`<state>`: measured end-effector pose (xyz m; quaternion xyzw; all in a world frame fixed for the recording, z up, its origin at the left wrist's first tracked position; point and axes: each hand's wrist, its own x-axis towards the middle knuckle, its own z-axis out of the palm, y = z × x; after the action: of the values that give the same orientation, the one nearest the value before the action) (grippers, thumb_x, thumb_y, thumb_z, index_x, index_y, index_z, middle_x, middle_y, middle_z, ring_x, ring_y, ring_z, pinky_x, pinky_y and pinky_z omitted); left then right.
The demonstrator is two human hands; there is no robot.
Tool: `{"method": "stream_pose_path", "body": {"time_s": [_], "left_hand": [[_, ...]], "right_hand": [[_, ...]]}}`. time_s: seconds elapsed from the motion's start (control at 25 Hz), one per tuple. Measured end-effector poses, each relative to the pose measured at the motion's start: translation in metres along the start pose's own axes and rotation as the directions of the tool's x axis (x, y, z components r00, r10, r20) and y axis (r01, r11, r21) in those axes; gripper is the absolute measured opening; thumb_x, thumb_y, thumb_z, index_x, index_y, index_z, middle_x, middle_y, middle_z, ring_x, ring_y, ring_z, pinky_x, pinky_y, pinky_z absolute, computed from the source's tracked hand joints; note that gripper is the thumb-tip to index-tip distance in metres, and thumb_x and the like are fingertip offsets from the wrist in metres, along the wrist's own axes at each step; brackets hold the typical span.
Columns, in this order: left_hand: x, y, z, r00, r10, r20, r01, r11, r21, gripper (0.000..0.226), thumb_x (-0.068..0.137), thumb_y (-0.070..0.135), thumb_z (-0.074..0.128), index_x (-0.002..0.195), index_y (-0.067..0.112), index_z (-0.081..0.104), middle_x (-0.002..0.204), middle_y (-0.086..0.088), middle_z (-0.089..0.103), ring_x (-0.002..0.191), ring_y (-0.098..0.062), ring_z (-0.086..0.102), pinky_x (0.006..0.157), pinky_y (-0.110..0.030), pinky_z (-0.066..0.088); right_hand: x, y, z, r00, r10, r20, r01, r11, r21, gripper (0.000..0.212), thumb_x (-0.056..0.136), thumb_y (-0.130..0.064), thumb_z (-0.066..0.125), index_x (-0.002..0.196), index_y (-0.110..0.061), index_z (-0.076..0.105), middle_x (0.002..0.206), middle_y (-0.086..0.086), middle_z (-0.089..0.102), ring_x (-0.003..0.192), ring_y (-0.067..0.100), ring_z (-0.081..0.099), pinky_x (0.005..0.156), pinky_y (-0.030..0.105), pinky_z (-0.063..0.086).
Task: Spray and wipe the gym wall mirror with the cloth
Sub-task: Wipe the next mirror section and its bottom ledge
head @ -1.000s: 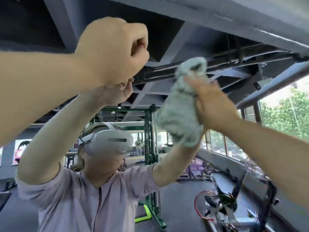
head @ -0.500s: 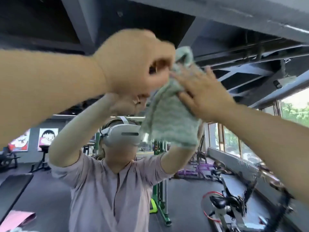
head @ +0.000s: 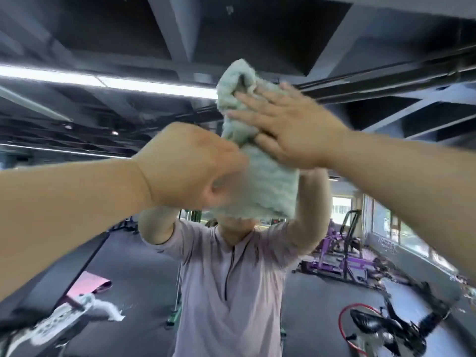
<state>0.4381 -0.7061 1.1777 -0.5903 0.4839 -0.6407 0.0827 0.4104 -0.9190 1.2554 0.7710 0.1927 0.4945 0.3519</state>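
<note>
At the far left, only gym floor was reflected in the large glass gym wall mirror (head: 134,266), with a flat pink mat (head: 87,286) and a small white object (head: 103,309), which was too blurred to be identified. No spray bottle was seen in either hand, so the spraying was judged to be done or set aside, and wiping was taken to be the step in hand.

The left hand (head: 188,163) was raised with its fingers curled at the left edge of the pale green terry cloth (head: 268,181). Whether that edge was pinched could not be told through the blur. The cloth was held high against the glass, bunched at its top and hanging flat below. It was pressed there by the right hand (head: 291,132), whose fingers were laid straight and spread over its upper part. The two hands were close together, joined only by the cloth.

How much glass had been cleaned could not be read, since no streaks or wet patches were visible. Most of the surface was therefore judged to be left to wipe. No mirror edge or frame was seen, and open glass was offered on every side. Purple weight machines (head: 332,264) and an exercise bike with a red wheel (head: 381,331) were shown at the right only as reflections.
</note>
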Motion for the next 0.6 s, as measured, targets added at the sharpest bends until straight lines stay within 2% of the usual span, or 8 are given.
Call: {"method": "stream_pose_path", "body": {"time_s": [0.08, 0.16, 0.2, 0.24, 0.36, 0.44, 0.52, 0.6], "left_hand": [[-0.008, 0.009, 0.009, 0.999, 0.053, -0.012, -0.053, 0.999, 0.005, 0.016, 0.086, 0.021, 0.052, 0.073, 0.018, 0.061, 0.068, 0.003, 0.056, 0.057, -0.022, 0.049, 0.046, -0.031, 0.043], [-0.010, 0.012, 0.015, 0.994, 0.066, -0.087, -0.065, 0.998, 0.014, 0.011, 0.085, 0.016, 0.055, 0.082, 0.014, 0.066, 0.081, -0.002, 0.063, 0.065, -0.024, 0.054, 0.053, -0.037, 0.048], [-0.011, 0.015, 0.019, 0.990, 0.081, -0.118, -0.080, 0.997, 0.009, 0.013, 0.086, 0.015, 0.056, 0.088, 0.011, 0.068, 0.090, -0.004, 0.066, 0.070, -0.026, 0.057, 0.059, -0.039, 0.050], [-0.013, 0.019, 0.020, 0.985, 0.113, -0.131, -0.113, 0.994, 0.006, 0.016, 0.087, 0.014, 0.055, 0.095, 0.010, 0.068, 0.098, -0.006, 0.067, 0.077, -0.027, 0.059, 0.066, -0.040, 0.051], [-0.027, 0.029, 0.024, 0.977, 0.195, -0.090, -0.190, 0.980, 0.057, 0.028, 0.094, 0.022, 0.050, 0.119, 0.014, 0.056, 0.117, -0.009, 0.065, 0.098, -0.026, 0.056, 0.084, -0.039, 0.046], [-0.034, 0.029, 0.028, 0.980, 0.196, -0.014, -0.195, 0.978, 0.070, 0.038, 0.095, 0.027, 0.049, 0.131, 0.016, 0.050, 0.119, -0.009, 0.064, 0.098, -0.027, 0.056, 0.085, -0.040, 0.046], [-0.034, 0.027, 0.030, 0.989, 0.143, 0.050, -0.146, 0.987, 0.065, 0.034, 0.095, 0.031, 0.045, 0.121, 0.017, 0.061, 0.105, -0.003, 0.066, 0.088, -0.027, 0.059, 0.078, -0.039, 0.045], [-0.028, 0.024, 0.027, 0.999, 0.019, 0.035, -0.022, 0.996, 0.086, 0.033, 0.096, 0.034, 0.042, 0.087, 0.018, 0.070, 0.079, 0.002, 0.062, 0.071, -0.024, 0.055, 0.071, -0.035, 0.035]], "right_hand": [[0.008, 0.029, -0.007, 0.981, 0.192, 0.009, -0.191, 0.981, -0.043, 0.058, 0.098, -0.045, 0.020, 0.154, -0.034, 0.012, 0.163, -0.001, 0.009, 0.149, 0.024, 0.007, 0.118, 0.048, 0.002], [0.022, 0.014, -0.005, 0.924, 0.382, -0.011, -0.382, 0.924, -0.012, 0.057, 0.102, -0.042, 0.021, 0.155, -0.031, 0.005, 0.163, 0.001, 0.001, 0.149, 0.025, 0.000, 0.118, 0.049, -0.002], [0.024, -0.005, 0.000, 0.926, 0.377, -0.011, -0.377, 0.926, -0.009, 0.057, 0.103, -0.041, 0.021, 0.155, -0.031, 0.003, 0.163, 0.001, -0.002, 0.149, 0.025, -0.002, 0.117, 0.048, -0.004], [0.020, -0.025, 0.008, 0.955, 0.295, -0.010, -0.295, 0.955, -0.007, 0.057, 0.103, -0.041, 0.023, 0.155, -0.032, 0.001, 0.163, 0.000, -0.004, 0.149, 0.024, -0.004, 0.117, 0.047, -0.006], [-0.013, -0.054, 0.017, 0.997, -0.049, 0.053, 0.049, 0.999, -0.003, 0.064, 0.100, -0.048, 0.032, 0.152, -0.038, -0.003, 0.163, -0.006, -0.004, 0.149, 0.020, -0.005, 0.118, 0.042, -0.005], [-0.015, -0.038, 0.006, 0.992, -0.094, 0.080, 0.090, 0.995, 0.046, 0.059, 0.095, -0.055, 0.015, 0.152, -0.041, 0.007, 0.162, -0.010, 0.003, 0.149, 0.016, 0.001, 0.119, 0.039, 0.002], [-0.010, -0.029, -0.004, 0.992, -0.072, 0.107, 0.067, 0.997, 0.049, 0.066, 0.090, -0.058, 0.002, 0.152, -0.040, 0.013, 0.161, -0.011, 0.008, 0.149, 0.015, 0.005, 0.119, 0.038, 0.010], [-0.007, -0.034, -0.008, 0.992, -0.043, 0.115, 0.038, 0.998, 0.046, 0.065, 0.091, -0.057, 0.001, 0.153, -0.039, 0.011, 0.161, -0.010, 0.009, 0.149, 0.016, 0.006, 0.118, 0.037, 0.013]]}}
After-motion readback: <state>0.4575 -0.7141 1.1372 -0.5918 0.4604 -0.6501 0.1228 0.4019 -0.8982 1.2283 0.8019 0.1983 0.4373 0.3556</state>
